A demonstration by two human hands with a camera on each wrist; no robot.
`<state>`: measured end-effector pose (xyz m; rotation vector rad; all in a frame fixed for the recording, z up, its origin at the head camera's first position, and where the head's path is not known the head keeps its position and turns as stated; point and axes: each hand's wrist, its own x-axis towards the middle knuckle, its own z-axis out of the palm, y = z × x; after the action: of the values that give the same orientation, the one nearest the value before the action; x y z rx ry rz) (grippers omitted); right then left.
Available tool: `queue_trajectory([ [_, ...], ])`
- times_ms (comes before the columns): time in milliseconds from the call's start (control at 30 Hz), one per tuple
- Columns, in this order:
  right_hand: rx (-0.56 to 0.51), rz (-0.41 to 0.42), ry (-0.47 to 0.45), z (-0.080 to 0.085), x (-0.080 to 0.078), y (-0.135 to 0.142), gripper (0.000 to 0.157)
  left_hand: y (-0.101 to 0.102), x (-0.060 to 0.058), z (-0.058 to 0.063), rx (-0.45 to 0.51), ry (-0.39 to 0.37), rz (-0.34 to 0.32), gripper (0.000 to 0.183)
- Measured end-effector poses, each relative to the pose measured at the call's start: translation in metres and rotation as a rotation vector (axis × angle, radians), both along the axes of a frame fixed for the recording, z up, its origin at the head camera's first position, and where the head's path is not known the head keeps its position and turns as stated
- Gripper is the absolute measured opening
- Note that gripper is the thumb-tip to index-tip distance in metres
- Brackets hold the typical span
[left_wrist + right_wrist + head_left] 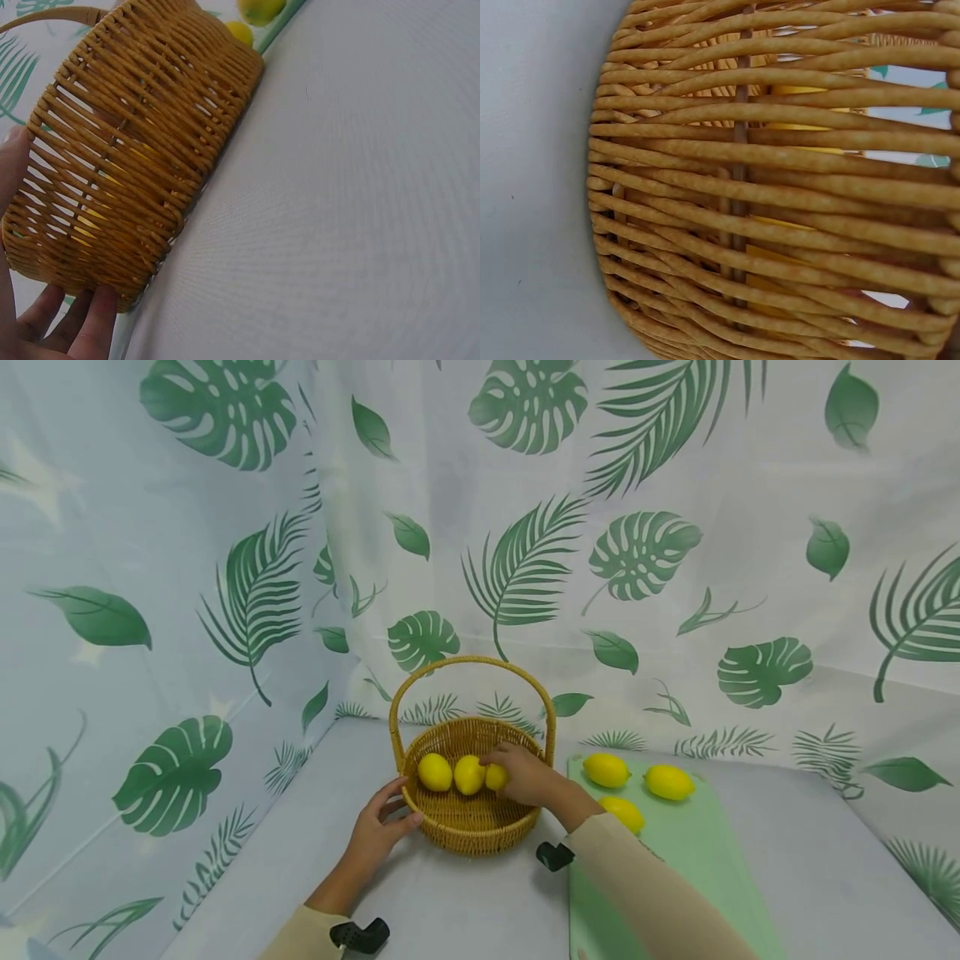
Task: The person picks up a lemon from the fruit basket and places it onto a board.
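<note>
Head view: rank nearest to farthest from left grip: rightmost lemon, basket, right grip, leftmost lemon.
1. Basket: touching left grip.
2. Leftmost lemon: inside, left.
3. Right grip: over basket's right side.
4. Rightmost lemon: on board, right of basket.

White leaf-print backdrop (pixel 450 560), pale grey tabletop (pixel 465 910)

Left hand (pixel 64 334) touching wicker basket (pixel 150 142), thumb by rim, fingers against side; yellow lemons (pixel 260 9) beyond (more yellow showing through weave); pale tabletop (pixel 337 187) at right.
</note>
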<state>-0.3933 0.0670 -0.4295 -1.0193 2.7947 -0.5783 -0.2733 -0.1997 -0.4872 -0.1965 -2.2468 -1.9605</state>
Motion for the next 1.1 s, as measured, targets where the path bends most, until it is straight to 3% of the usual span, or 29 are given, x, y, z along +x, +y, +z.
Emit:
queue_trajectory([
  [333,0.047,0.013,0.000,-0.0037,-0.0001,-0.0005,0.048,0.0005,0.0006,-0.0009,0.004,-0.002,-0.003,0.070],
  [633,0.084,0.010,0.004,-0.0018,0.0037,-0.0011,0.058,0.0001,0.0003,0.0000,-0.002,-0.003,-0.003,0.072],
  [1100,0.130,0.000,-0.009,-0.0060,0.0012,-0.0017,0.060,0.0005,0.0005,0.0011,-0.008,0.001,0.005,0.070],
])
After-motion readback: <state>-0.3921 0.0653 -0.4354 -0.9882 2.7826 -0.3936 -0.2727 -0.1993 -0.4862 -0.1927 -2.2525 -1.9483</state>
